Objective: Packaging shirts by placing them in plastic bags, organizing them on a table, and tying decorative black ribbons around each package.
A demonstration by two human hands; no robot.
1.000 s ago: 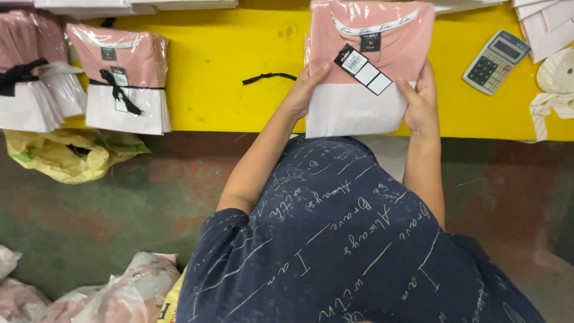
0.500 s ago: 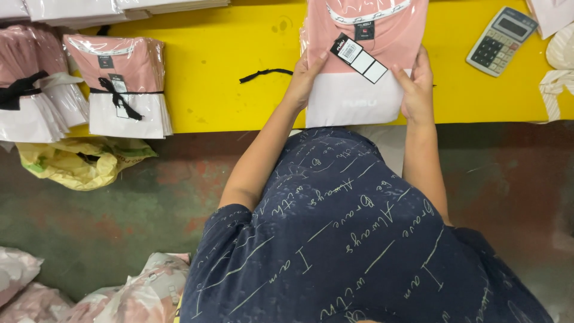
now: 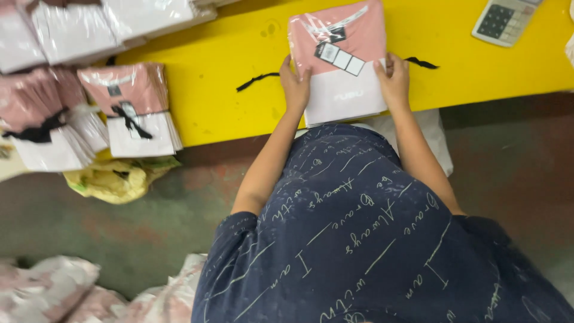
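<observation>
Both hands have stayed on the packed shirt since a moment ago, and the black ribbon now shows on both sides of the stack.

The left hand (image 3: 295, 84) presses flat on the left edge of the folded shirt pack (image 3: 341, 60), with its fingers together and wrapped on the side. The right hand (image 3: 393, 78) holds the right edge the same way, with the fingers curled over the top. So the pack is squeezed between the two hands.

The pack is pink on top and white at the bottom, and it sits in a clear bag. A black and white tag (image 3: 339, 58) lies on it at a slant. The pack rests on the yellow table (image 3: 239, 48), close to the front edge, right in front of the person.

A black ribbon (image 3: 257, 80) lies flat on the table. It seems to run under the pack, with one end poking out on the left and one on the right.

A grey calculator (image 3: 501, 19) sits far off at the top right. On the left is a tied bundle of shirts (image 3: 131, 110), bound with a black ribbon. More packs are stacked beside it. A yellow plastic bag (image 3: 116, 179) lies on the floor below the bundle.
</observation>
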